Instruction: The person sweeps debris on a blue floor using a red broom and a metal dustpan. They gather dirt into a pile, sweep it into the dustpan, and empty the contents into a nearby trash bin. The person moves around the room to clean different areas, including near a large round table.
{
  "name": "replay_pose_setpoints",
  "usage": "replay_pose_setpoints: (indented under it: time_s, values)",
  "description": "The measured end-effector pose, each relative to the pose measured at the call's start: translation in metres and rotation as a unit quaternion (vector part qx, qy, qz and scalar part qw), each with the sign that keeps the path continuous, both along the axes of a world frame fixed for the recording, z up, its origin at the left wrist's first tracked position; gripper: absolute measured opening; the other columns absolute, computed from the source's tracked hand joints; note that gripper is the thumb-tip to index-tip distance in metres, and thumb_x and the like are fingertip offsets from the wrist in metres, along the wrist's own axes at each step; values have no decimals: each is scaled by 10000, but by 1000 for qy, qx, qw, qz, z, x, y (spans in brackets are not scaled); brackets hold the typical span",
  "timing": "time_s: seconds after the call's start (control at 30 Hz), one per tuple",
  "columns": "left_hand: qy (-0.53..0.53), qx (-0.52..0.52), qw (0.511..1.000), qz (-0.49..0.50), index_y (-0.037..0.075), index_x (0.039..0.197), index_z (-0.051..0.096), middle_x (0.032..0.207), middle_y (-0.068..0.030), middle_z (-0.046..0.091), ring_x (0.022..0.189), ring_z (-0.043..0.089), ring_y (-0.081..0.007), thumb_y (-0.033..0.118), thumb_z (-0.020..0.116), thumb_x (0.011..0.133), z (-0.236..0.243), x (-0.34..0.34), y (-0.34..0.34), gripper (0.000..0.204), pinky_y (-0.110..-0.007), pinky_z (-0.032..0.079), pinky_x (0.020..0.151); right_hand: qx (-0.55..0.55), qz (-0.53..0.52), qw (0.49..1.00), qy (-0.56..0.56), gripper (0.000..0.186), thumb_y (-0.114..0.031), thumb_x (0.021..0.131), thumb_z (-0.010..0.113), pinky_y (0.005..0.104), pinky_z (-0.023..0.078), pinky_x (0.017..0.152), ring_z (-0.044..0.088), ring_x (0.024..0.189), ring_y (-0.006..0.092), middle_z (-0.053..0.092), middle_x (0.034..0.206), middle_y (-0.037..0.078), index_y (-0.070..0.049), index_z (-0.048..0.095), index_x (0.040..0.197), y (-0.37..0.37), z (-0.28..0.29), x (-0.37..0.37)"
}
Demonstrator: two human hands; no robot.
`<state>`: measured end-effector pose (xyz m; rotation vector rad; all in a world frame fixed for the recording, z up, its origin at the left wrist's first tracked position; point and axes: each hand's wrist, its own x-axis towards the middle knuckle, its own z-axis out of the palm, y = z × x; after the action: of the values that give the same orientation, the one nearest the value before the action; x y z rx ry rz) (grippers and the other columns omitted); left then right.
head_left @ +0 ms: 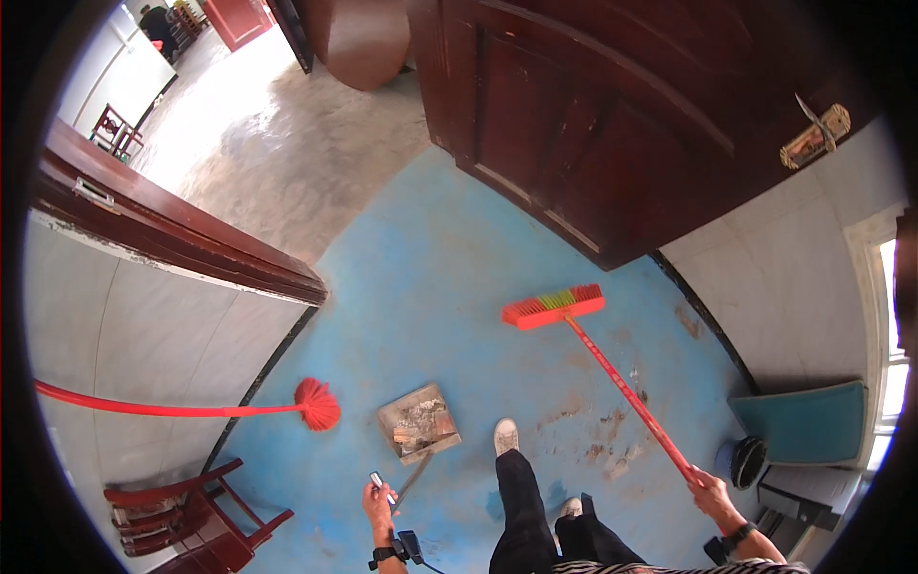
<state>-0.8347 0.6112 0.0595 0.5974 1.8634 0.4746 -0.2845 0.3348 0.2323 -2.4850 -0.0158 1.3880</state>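
Observation:
My right hand (711,496) is wrapped round the upper end of the broom's red stick. The broom (555,306) has a wide red head with red and yellow-green bristles, lying at floor level ahead of me. My left hand (379,504) is closed round the handle of a long-handled dustpan (418,422); a shiny metal end shows at the fingers. The dustpan rests on the blue floor ahead and left, with dirt and a brownish piece in it. A good distance separates the broom head from the pan.
A brown wooden door (574,124) stands open ahead, beside a doorway onto a grey floor (277,163). Left are a red round-headed brush (317,405) and a wooden chair (191,512). A dark bin (743,462) and teal panel (803,421) stand right. Dirt patches (602,450) mark the floor.

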Motion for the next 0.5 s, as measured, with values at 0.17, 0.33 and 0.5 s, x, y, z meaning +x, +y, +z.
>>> replay_pose_setpoints:
  time_s: [0.17, 0.33, 0.5]
  values:
    - [15, 3, 999, -38, 85, 977, 526, 683, 0, 567, 576, 558, -93, 202, 605, 804, 6, 15, 29, 223, -231, 388, 350, -70, 115, 990, 50, 406, -244, 859, 554, 214, 337, 350, 409, 422, 51, 450, 561, -33, -224, 494, 1260, 104, -34, 28]
    - [-2, 29, 998, -62, 77, 976, 532, 674, 10, 555, 551, 519, -72, 190, 609, 798, -5, 33, 49, 224, -225, 361, 363, -32, 120, 992, 35, 444, -235, 867, 542, 194, 333, 366, 391, 428, 44, 438, 568, -29, -173, 451, 1297, 146, 18, 33]
    - [-15, 81, 993, -79, 59, 983, 559, 662, 7, 550, 555, 505, -82, 182, 614, 794, -26, 56, 76, 232, -228, 387, 467, 28, 119, 991, 56, 420, -210, 884, 524, 190, 329, 374, 385, 445, 40, 442, 594, -24, -137, 451, 1291, 204, 30, 27]
